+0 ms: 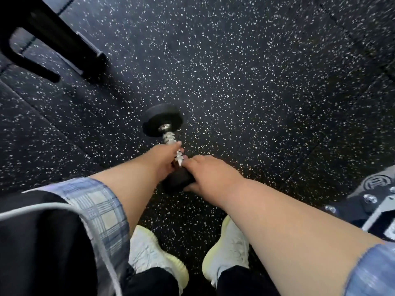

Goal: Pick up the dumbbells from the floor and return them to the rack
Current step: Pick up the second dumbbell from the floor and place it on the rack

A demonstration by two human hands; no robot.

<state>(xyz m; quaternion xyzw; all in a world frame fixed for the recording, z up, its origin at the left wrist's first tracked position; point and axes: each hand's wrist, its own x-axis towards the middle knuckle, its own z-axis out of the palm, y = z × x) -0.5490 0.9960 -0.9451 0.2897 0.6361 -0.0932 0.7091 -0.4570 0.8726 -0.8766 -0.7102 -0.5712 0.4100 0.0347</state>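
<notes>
A black dumbbell with a ridged chrome handle lies on the speckled rubber floor straight ahead of my feet, one head pointing away from me. My left hand is wrapped around the handle near its lower end. My right hand covers and grips the near black head, which is mostly hidden under my palm. No rack shelf shows in this view.
A black metal frame with a curved foot stands at the upper left. At the right edge sits a grey and black machine base with bolts. My white shoes stand just below the dumbbell. Dark speckled floor stretches ahead and right.
</notes>
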